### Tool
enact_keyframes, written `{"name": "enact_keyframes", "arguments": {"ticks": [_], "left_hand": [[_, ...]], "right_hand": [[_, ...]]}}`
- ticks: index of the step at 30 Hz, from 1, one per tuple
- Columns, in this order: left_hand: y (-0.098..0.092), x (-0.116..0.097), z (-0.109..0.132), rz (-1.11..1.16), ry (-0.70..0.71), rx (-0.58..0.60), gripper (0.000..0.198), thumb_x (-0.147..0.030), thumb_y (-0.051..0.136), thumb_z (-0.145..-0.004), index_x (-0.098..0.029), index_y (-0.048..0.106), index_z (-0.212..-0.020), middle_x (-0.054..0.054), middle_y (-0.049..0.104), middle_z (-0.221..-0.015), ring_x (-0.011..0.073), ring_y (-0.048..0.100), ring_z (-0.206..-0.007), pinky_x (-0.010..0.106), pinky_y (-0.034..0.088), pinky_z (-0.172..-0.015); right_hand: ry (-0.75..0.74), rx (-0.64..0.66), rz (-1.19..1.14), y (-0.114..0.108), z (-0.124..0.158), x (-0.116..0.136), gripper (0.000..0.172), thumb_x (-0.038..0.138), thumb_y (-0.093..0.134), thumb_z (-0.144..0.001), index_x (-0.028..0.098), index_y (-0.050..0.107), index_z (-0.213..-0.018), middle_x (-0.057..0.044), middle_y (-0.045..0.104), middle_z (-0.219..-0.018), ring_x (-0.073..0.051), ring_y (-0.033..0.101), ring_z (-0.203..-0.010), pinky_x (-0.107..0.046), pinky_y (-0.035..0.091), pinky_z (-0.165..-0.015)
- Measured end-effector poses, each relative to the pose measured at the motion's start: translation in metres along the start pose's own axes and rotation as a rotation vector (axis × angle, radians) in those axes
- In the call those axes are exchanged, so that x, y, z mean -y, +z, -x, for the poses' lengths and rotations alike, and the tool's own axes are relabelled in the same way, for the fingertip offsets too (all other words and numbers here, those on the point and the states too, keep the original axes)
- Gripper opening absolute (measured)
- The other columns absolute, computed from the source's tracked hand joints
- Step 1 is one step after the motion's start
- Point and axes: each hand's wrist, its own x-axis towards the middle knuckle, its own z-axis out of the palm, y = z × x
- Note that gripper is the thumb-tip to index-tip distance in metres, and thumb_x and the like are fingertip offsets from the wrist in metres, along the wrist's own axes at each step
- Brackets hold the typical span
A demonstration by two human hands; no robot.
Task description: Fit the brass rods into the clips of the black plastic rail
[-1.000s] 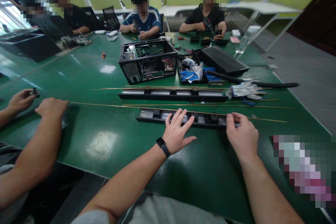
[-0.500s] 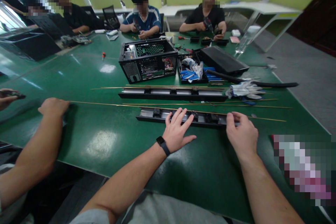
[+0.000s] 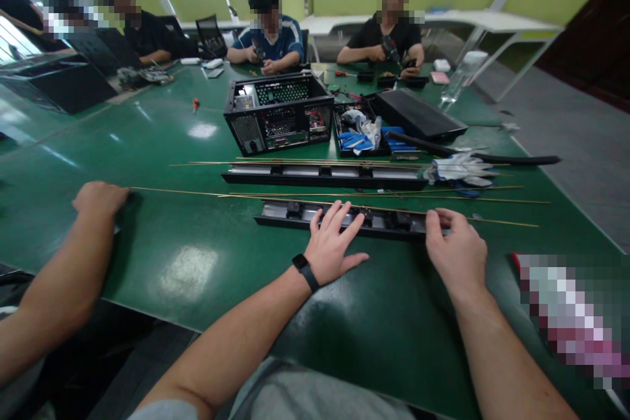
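Observation:
A long black channel-shaped bar [image 3: 275, 214] lies on the table in front of me, with small black blocks inside its silvery trough. My left hand [image 3: 335, 246] rests palm down over its middle, fingers spread. At the bar's right end my right hand [image 3: 457, 249] is closed, thumb and fingers gripping that end. A thin brass-coloured rod [image 3: 167, 191] runs along the bar. Its left end is in a co-worker's hand [image 3: 101, 199]. Farther back lies a similar bar [image 3: 305, 178], with several thin rods beside it.
An open computer case [image 3: 278, 121] stands beyond the bars. Right of it are a tray with work gloves [image 3: 361, 134], a black panel [image 3: 418, 113], a black tube [image 3: 516, 158] and more gloves [image 3: 462, 169]. A clear bottle [image 3: 462, 79] stands behind. Several people sit around the table.
At the far left, the co-worker's other hand with a dark object has left the view. My right hand has shifted very slightly right; my left hand stays put.

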Motion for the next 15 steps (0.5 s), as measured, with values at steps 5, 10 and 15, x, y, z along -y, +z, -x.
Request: {"name": "enact_keyframes", "arguments": {"ticks": [5, 10, 15], "left_hand": [[0.0015, 0.0007, -0.0006, -0.008, -0.001, -0.010, 0.092, -0.056, 0.098, -0.102, -0.033, 0.063, -0.183, 0.022, 0.048, -0.197, 0.0486, 0.039, -0.186, 0.076, 0.035, -0.145], [0.0011, 0.0000, -0.0016, -0.027, 0.008, -0.005, 0.093, -0.056, 0.099, -0.102, -0.029, 0.063, -0.183, 0.024, 0.047, -0.197, 0.0499, 0.040, -0.186, 0.078, 0.037, -0.143], [0.0036, 0.0025, -0.0001, -0.036, 0.017, -0.022, 0.095, -0.057, 0.100, -0.100, -0.032, 0.062, -0.184, 0.022, 0.047, -0.197, 0.0496, 0.038, -0.186, 0.077, 0.036, -0.145]], "right_hand": [[0.003, 0.010, 0.001, -0.0002, -0.0019, -0.0008, 0.058, 0.069, 0.053, -0.108, 0.022, 0.082, -0.126, -0.022, 0.088, -0.119, -0.044, 0.080, -0.121, -0.066, 0.059, -0.115], [0.006, 0.024, -0.006, -0.0007, -0.0030, 0.0006, 0.058, 0.068, 0.053, -0.107, 0.021, 0.082, -0.125, -0.024, 0.088, -0.122, -0.045, 0.080, -0.122, -0.067, 0.059, -0.116], [0.006, 0.006, 0.006, 0.0015, -0.0040, -0.0011, 0.058, 0.068, 0.052, -0.106, 0.022, 0.082, -0.123, -0.024, 0.088, -0.120, -0.048, 0.080, -0.121, -0.069, 0.058, -0.116]]}}
